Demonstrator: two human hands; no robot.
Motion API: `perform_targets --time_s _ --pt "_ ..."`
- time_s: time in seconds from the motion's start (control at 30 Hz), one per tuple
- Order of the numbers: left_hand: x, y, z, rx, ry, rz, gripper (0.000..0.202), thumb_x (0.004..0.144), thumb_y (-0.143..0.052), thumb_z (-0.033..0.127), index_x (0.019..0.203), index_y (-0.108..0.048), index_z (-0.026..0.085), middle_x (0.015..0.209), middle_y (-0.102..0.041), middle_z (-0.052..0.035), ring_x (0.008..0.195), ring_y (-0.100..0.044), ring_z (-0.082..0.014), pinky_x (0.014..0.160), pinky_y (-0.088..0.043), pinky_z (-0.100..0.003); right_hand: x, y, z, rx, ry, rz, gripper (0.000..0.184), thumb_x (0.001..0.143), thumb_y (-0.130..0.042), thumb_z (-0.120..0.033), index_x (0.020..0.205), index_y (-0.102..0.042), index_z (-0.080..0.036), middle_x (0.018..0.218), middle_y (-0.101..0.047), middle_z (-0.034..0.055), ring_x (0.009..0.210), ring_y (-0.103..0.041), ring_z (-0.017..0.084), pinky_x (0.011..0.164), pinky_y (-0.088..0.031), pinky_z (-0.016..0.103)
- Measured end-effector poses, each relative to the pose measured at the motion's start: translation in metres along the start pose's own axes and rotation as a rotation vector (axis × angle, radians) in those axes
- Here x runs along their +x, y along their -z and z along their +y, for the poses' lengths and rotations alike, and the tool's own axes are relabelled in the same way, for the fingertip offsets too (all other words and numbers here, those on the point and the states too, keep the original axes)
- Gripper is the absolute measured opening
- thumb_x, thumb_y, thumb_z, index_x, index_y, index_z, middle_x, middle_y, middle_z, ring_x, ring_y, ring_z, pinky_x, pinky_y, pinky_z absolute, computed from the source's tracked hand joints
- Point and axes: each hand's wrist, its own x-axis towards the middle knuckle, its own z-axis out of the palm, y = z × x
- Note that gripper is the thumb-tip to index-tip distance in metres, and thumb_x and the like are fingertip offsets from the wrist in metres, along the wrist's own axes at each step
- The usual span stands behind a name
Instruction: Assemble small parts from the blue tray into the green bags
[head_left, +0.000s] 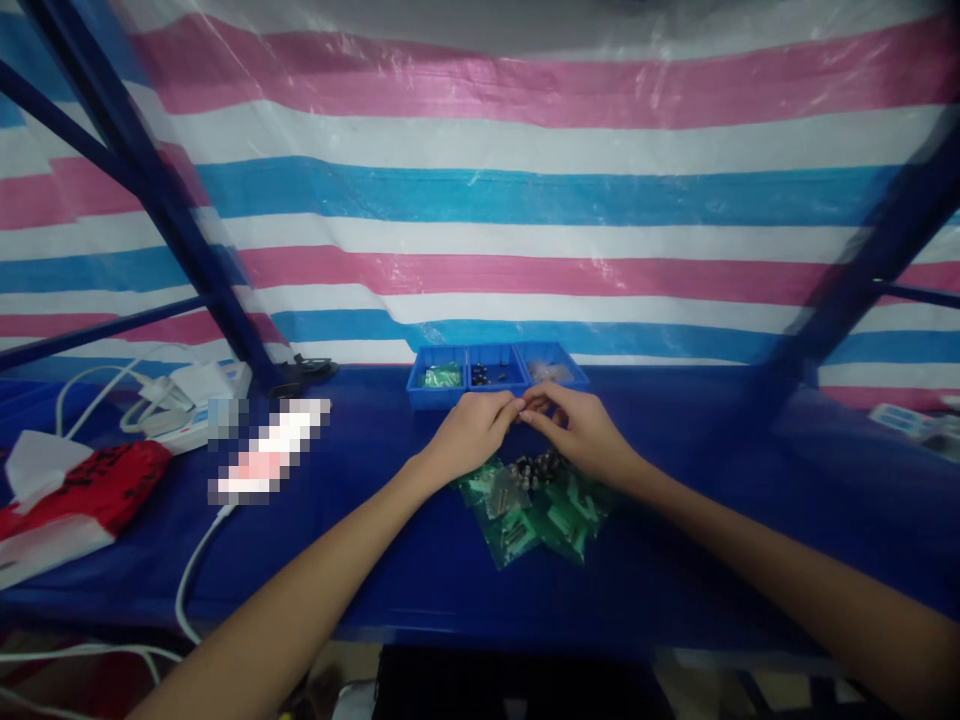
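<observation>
My left hand (471, 430) and my right hand (577, 428) meet fingertip to fingertip over the blue table (390, 560), both pinched on something too small to name. Just below them lie several small green plastic bags (536, 515) holding dark metal parts. A little heap of loose dark parts (536, 466) sits by my right wrist. Behind the hands stands a blue tray (496, 374) with three compartments: green bags on the left, dark parts in the middle, pale bits on the right.
A white power strip with cables (176, 395) lies at the left, beside a red-and-white packet (71, 495). A white cable (191, 575) hangs over the front edge. Blue frame bars (150, 190) and a striped tarp (525, 200) close off the back.
</observation>
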Motion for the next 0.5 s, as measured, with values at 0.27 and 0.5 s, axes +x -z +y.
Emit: perform_targets --time_s 0.27,0.5 --pt "0.0 0.002 -0.001 -0.041 0.013 0.019 0.035 0.105 -0.039 0.03 0.078 -0.058 0.018 0.068 -0.06 0.001 0.063 -0.057 -0.0133 0.062 -0.04 -0.028 0.001 0.001 0.003 0.018 -0.062 0.022 0.01 0.088 -0.064 -0.028 0.095 -0.066 -0.02 0.084 -0.072 0.0039 0.075 -0.065 0.018 0.063 -0.047 0.03" --pt "-0.005 0.004 0.001 0.178 -0.143 0.06 0.014 0.099 -0.05 0.024 0.112 -0.055 0.019 0.098 -0.062 -0.0044 0.085 -0.06 -0.0177 0.071 -0.046 -0.03 0.003 -0.002 0.015 0.189 -0.146 -0.006 0.017 0.088 -0.065 -0.037 0.09 -0.064 -0.02 0.084 -0.07 0.0046 0.079 -0.066 0.019 0.075 -0.053 0.037"
